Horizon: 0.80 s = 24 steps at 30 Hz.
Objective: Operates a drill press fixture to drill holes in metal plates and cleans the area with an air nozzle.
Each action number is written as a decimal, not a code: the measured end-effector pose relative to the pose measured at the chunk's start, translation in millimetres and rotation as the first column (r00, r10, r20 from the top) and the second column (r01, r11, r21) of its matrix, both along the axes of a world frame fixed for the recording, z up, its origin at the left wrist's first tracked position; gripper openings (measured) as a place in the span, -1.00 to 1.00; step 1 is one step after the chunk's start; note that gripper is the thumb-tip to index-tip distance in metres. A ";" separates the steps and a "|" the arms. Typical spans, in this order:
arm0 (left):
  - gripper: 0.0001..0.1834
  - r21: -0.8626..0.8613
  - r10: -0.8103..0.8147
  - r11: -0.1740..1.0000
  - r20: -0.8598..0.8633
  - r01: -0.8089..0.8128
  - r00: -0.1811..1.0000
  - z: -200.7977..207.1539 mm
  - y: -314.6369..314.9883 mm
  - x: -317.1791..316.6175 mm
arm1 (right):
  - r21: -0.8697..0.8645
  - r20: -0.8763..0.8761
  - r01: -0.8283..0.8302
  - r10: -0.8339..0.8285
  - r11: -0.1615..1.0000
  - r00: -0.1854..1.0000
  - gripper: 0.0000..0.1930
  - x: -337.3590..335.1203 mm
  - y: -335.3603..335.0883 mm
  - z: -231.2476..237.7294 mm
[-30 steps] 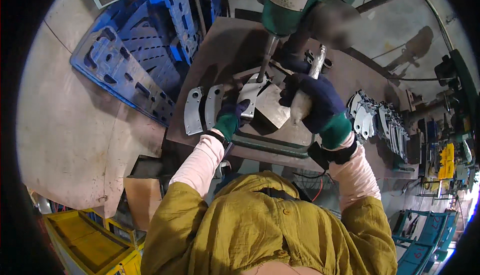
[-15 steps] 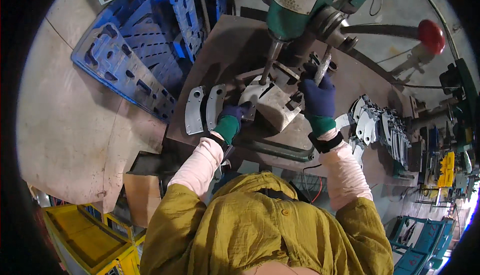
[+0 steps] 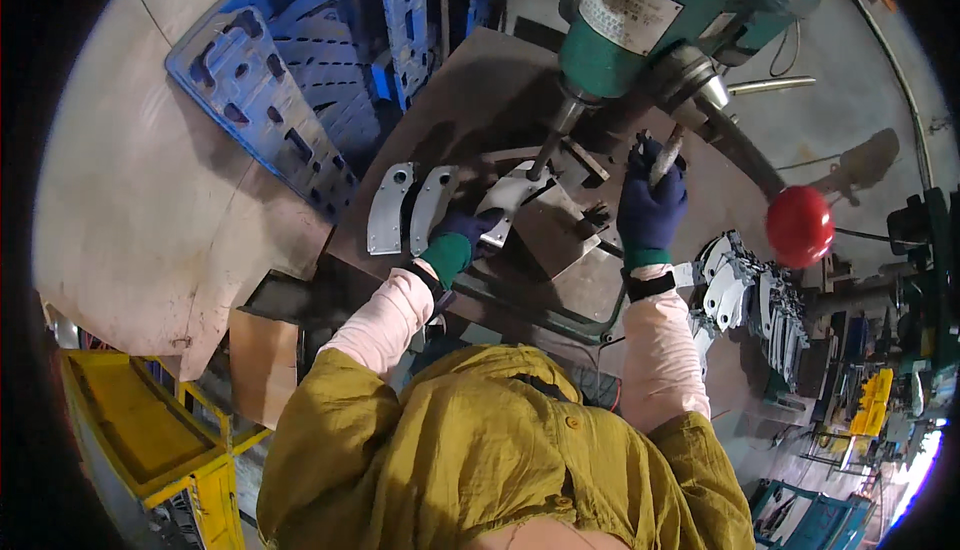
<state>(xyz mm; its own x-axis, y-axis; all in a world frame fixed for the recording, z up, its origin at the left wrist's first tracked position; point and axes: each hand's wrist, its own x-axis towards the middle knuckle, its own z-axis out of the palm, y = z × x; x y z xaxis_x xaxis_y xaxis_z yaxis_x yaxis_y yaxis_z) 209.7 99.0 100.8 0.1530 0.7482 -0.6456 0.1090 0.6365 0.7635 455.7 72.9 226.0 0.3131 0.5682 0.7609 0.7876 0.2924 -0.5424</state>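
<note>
A green drill press (image 3: pixel 600 60) stands over the bench, its spindle (image 3: pixel 556 135) coming down onto a curved grey metal plate (image 3: pixel 515 195). That plate lies against a metal fixture block (image 3: pixel 552 238). My left hand (image 3: pixel 464 234), in a dark blue and green glove, has its fingers closed on the plate's near end. With my right hand (image 3: pixel 650 205), gloved alike, I grip a bare metal feed lever (image 3: pixel 667 156) of the press. Another lever of the same hub ends in a red ball knob (image 3: pixel 799 226). Where the spindle meets the plate, the tool tip is hard to make out.
Two similar curved plates (image 3: pixel 390 210) lie left of my left hand. A heap of metal plates (image 3: pixel 735 280) sits on the bench at the right. Blue plastic pallets (image 3: pixel 265 100) lean at the far left, and a yellow metal cart (image 3: pixel 145 440) stands near left.
The feed levers have turned, and the red knob has swung down toward me. My right hand stays on its lever, my left on the plate. The whole view has shifted a little.
</note>
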 end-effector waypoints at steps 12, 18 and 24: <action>-0.46 0.214 -0.047 0.974 -0.133 0.075 0.990 -68.4 22.0 -5.7 | -0.142 0.159 0.175 -0.152 0.974 0.975 -0.68 4.0 -3.9 5.4; -0.34 0.198 -0.088 0.972 -0.194 0.127 0.977 8.8 -3.2 -1.8 | -0.012 0.079 0.091 -0.089 0.996 0.993 -0.78 -1.7 -4.2 6.6; -0.19 0.438 -0.123 0.801 -0.547 0.408 0.828 -28.2 17.3 0.0 | -0.074 -0.065 0.060 -0.065 0.995 0.996 -0.67 8.6 -2.0 -9.3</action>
<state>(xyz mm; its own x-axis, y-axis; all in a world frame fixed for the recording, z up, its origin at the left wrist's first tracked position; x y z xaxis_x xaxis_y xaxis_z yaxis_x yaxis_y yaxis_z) 209.7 116.3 72.6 0.1840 0.9589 -0.2158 0.6437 0.0484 0.7637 464.3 70.9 216.7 0.3990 0.5983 0.6948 0.7642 0.2019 -0.6126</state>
